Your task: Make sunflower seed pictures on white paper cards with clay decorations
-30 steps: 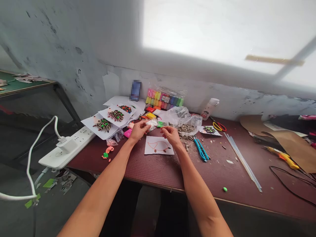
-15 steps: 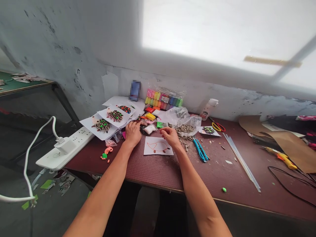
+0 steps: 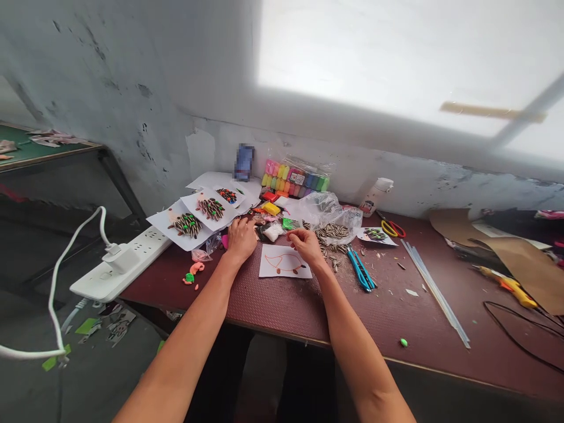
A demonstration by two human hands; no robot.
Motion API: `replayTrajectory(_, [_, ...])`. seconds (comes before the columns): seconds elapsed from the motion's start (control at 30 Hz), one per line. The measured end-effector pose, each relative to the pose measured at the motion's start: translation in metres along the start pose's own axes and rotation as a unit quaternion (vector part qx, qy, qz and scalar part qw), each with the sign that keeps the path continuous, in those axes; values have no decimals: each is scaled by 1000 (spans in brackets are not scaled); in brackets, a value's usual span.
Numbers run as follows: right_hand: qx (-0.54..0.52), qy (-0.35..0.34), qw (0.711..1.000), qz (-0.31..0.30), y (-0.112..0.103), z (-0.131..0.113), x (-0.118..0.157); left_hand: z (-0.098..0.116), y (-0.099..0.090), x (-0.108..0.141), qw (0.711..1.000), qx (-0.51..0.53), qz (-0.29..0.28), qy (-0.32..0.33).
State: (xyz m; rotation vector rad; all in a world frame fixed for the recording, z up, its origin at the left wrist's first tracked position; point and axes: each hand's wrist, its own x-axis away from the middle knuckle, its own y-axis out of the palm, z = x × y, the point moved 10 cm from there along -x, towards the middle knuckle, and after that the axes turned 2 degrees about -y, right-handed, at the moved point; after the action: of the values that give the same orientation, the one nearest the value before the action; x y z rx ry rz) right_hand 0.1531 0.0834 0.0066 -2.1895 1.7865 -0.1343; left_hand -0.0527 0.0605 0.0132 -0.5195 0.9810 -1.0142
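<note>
A white card [image 3: 277, 267] lies in front of me, with an orange outline of a hedgehog-like animal and small brown feet along its lower edge. My left hand [image 3: 241, 241] rests on the table left of the card, palm down, fingers apart and pointing at the clay packets. Beside those fingers is a bag of white clay [image 3: 274, 231]. Over the card's upper right corner my right hand [image 3: 305, 244] is closed in a pinch; anything between thumb and finger is too small to make out. Striped sunflower seeds [image 3: 331, 230] spill from a clear bag just beyond it.
Finished seed hedgehog cards [image 3: 211, 209] overlap at left, near a white power strip [image 3: 117, 264]. Blue cutters [image 3: 360, 269], scissors [image 3: 392, 228], clear glue sticks [image 3: 434, 291] and a yellow glue gun [image 3: 506, 286] lie to the right. A bottle [image 3: 376, 197] stands by the wall.
The whole view has shifted slightly, so things sit a little further right. Both hands keep nearly the same places and poses around the card.
</note>
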Motion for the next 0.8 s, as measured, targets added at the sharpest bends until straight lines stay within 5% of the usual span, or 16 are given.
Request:
replayTrajectory(0.13, [2,-3,1000,0,1,-1,0,0,-3,1,1000,-6,-4,-21])
replayTrajectory(0.4, [76,-48,996,12,1,-4,-1,3,-43,-3,971,194,134,-44])
replayTrajectory(0.47, [101,-61,993,1,4,-9,1,3,-34,-6,943,313,95,-54])
replayTrajectory(0.63, [230,-122,965,-21,18,-27,9,18,9,-3,811,573,-72,-93])
replayTrajectory(0.8, [293,-132,946,-39,27,-28,9,18,33,-1,789,584,-127,-140])
